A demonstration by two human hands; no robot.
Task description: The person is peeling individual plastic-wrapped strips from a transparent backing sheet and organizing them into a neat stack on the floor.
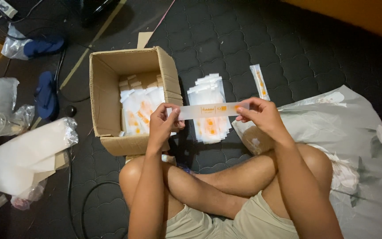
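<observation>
Clear plastic sleeve (pixel 208 109) is being gripped at both ends by left hand (pixel 162 121) and right hand (pixel 261 114), apparently stretched flat above the stack of packets (pixel 209 128) beside the cardboard box (pixel 105 88).

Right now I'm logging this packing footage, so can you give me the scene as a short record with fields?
Setting: person sitting cross-legged on a dark mat
Left hand: holds the left end of a long clear packet
Right hand: holds the packet's right end
Packet: level, stretched between both hands
Cardboard box: open, packets standing inside
Loose stack of packets: on the mat beside the box
Single packet: lying apart, farther right
</observation>
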